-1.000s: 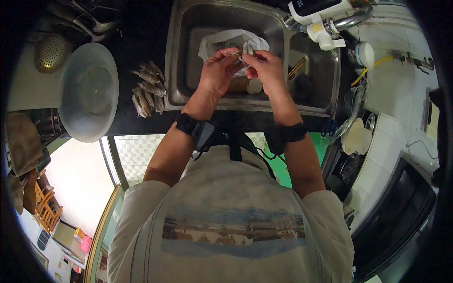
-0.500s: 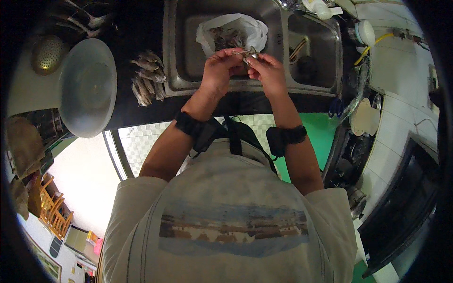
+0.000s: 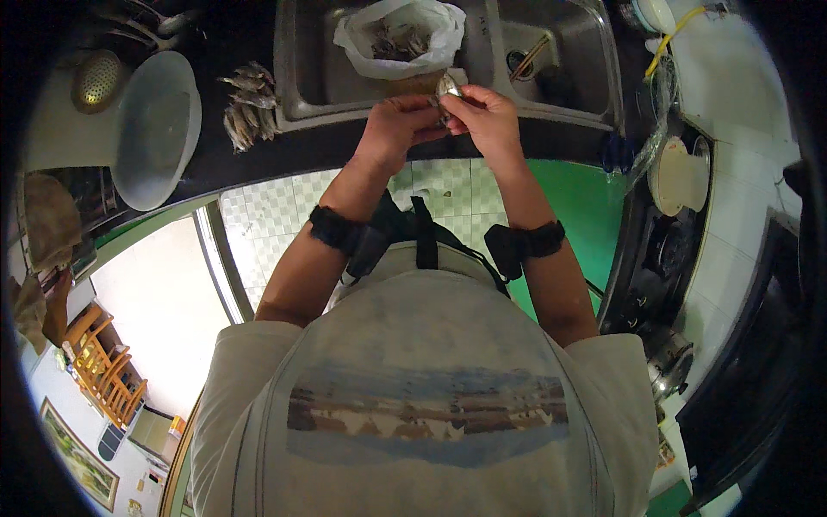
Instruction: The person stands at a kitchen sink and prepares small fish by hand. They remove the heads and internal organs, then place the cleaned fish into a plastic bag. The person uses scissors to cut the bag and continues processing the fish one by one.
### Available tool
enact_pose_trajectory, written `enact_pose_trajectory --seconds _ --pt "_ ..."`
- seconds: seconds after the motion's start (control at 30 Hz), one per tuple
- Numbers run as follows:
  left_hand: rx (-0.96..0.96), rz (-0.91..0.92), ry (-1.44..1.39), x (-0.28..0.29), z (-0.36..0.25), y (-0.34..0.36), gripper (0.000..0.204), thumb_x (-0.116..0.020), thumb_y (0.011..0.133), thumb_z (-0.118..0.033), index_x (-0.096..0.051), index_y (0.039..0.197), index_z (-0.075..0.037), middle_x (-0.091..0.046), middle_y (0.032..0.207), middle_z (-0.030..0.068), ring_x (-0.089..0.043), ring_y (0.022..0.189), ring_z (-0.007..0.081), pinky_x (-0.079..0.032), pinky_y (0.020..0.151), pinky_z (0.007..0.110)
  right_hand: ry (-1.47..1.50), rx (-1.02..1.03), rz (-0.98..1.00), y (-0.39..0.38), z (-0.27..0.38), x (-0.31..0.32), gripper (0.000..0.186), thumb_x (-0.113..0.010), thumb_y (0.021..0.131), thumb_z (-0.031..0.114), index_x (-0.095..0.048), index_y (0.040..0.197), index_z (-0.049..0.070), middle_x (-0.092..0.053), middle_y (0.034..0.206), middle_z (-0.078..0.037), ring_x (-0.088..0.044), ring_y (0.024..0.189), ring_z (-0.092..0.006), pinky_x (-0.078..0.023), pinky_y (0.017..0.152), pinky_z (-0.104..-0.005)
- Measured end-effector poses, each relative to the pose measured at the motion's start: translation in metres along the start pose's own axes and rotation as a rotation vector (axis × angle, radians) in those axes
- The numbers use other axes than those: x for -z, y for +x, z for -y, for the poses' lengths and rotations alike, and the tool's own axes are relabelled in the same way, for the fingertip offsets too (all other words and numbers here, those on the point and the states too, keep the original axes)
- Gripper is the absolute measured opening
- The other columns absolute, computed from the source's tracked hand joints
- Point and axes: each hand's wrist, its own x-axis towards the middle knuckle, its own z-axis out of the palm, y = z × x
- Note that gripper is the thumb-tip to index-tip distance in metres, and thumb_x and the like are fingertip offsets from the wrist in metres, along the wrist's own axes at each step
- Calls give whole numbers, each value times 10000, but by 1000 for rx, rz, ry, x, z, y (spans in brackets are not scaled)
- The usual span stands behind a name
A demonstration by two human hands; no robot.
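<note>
Both hands meet over the front rim of a steel sink (image 3: 306,90). My left hand (image 3: 398,127) and my right hand (image 3: 488,117) pinch one small silvery fish (image 3: 447,87) between their fingertips. Just beyond the fish, a white plastic bag (image 3: 435,39) sits open in the sink with dark fish scraps inside. A pile of several small whole fish (image 3: 246,105) lies on the dark counter to the left of the sink. Each wrist wears a black band.
A large pale round bowl (image 3: 155,129) and a metal strainer (image 3: 96,77) rest on the counter at the left. A second sink basin (image 3: 551,60) lies to the right. A gas stove (image 3: 668,250) and a white lidded pot (image 3: 680,177) stand at the right.
The view has shifted, so the sink and bag now sit higher in the picture. Both hands stay together on the small fish, now at the sink's front rim.
</note>
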Motion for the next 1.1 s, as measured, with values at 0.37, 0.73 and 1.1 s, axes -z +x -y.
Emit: enact_pose_trajectory --seconds 0.37,0.73,1.1 --pt "49 2 -237 -12 55 -20 80 -624 897 -40 -628 977 -32 -661 922 72 -665 849 214 -571 795 375 18 -59 77 -45 -17 40 164 -732 842 142 -682 950 29 -646 732 -3 -565 574 -52 -465 517 -198" --pt "38 -67 -237 -8 76 -27 125 -646 880 -28 -614 1001 -16 -669 945 102 -675 862 242 -579 829 406 -170 -21 171 -51 -26 44 209 -735 840 145 -655 968 0 -646 776 -40 -571 607 -74 -478 549 -218" --pt "85 -171 -239 8 96 -31 129 -660 871 -36 -624 994 -38 -671 959 76 -667 860 210 -564 805 346 -194 -158 162 -55 -53 49 281 -728 854 182 -679 1078 20 -653 774 -12 -568 628 -61 -441 510 -223"
